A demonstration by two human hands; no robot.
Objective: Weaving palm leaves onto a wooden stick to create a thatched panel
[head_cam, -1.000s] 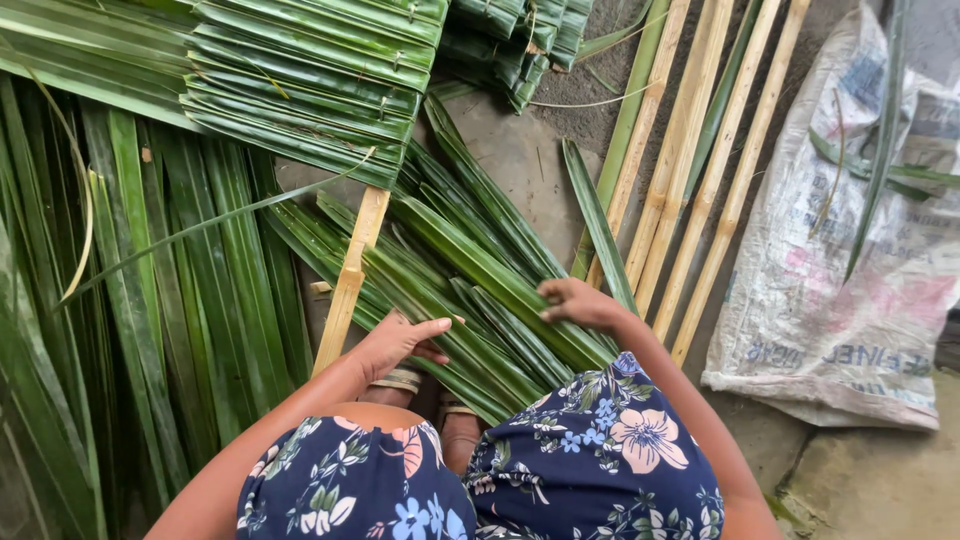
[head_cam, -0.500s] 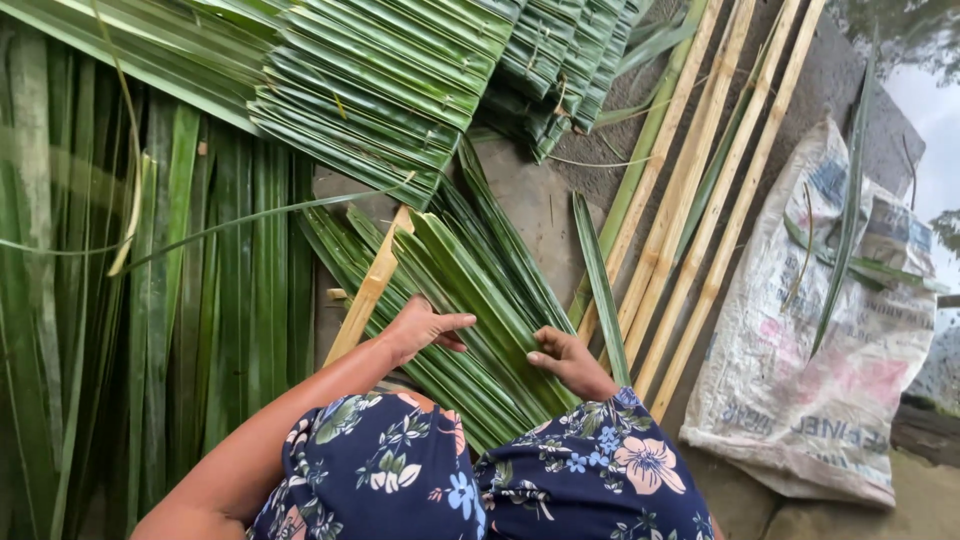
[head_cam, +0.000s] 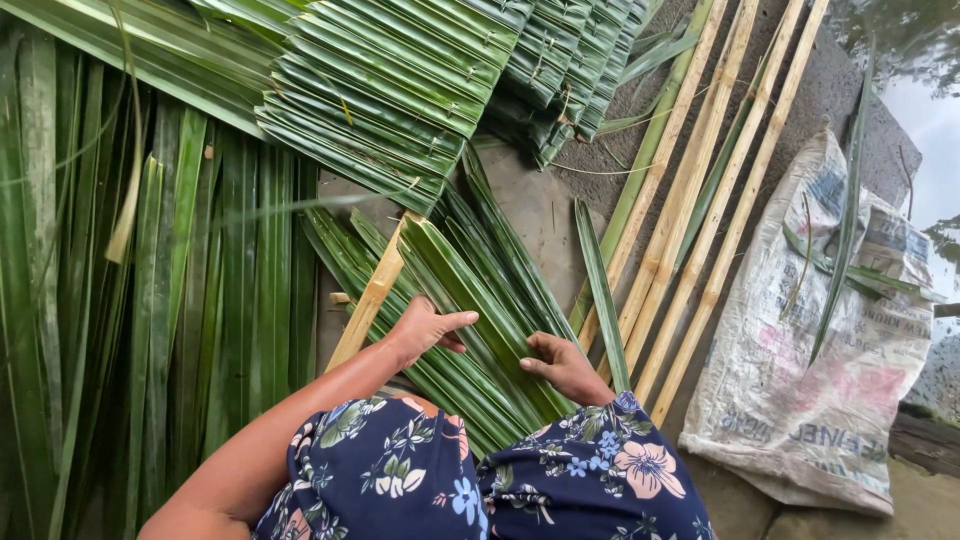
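Folded palm leaves (head_cam: 470,290): green, smooth, slight sheen, ribbed lengthwise. Split stick (head_cam: 368,300) under them: pale bare wood or cane, matt. Stitched leaf panels (head_cam: 390,90): same glossy leaf, overlapped in ridges. Long poles (head_cam: 700,200): yellowish cane, smooth, dull. Sack (head_cam: 830,400): woven plastic, white, faded, dirty, creased. Ground (head_cam: 545,215): rough grey concrete. Dress (head_cam: 560,480): soft printed floral cloth, dark blue, matt.

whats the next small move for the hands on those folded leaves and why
Probably press the folded palm leaves flat against the bamboo slat. The left hand and right hand both rest open on the leaves, which lie draped over the slat.
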